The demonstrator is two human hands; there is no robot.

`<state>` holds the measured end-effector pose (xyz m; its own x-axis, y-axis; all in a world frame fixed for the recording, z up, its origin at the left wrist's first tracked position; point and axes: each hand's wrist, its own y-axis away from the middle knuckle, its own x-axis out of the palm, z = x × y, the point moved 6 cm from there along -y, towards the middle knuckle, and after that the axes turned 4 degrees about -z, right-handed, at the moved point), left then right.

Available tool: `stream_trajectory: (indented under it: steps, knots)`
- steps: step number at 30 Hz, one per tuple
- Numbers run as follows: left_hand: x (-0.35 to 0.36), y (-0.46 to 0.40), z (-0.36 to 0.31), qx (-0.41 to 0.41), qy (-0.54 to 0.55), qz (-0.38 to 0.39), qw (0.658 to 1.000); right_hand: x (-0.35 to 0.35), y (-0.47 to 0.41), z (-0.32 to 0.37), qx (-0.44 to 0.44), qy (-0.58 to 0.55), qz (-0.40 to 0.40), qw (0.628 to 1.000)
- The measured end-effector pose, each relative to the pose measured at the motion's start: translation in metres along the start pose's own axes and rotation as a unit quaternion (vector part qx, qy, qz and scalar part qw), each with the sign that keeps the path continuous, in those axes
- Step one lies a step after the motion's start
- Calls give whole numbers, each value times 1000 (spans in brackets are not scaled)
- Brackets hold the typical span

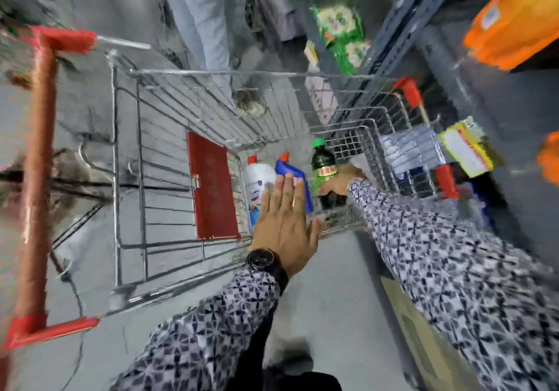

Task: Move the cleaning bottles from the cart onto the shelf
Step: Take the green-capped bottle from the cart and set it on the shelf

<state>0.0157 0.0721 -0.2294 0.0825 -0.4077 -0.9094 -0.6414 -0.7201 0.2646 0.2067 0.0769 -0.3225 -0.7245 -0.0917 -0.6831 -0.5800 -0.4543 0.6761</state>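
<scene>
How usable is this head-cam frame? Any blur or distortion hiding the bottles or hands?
Head view: strong wide-angle bending and smeared, blocky edges, worst at the cart handle and orange packs; centre sharper, so the white bottle, blue bottle and dark bottle read clearly; left hand open, right hand partly hidden.

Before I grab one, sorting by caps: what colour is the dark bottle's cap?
Green; the dark bottle shows in the head view.

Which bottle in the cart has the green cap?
The dark bottle that the right hand is touching; the white bottle and blue bottle have red caps.
</scene>
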Motion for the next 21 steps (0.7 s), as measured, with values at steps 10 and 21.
stream_trajectory:
  steps: [10, 21]
  knots:
    - [-209, 86, -157, 210, 82, -247, 943, -219, 263, -41, -157, -138, -284, 936]
    - [-309, 185, -414, 503, 140, -289, 803, -364, 606, -225, -128, -296, -587, 743]
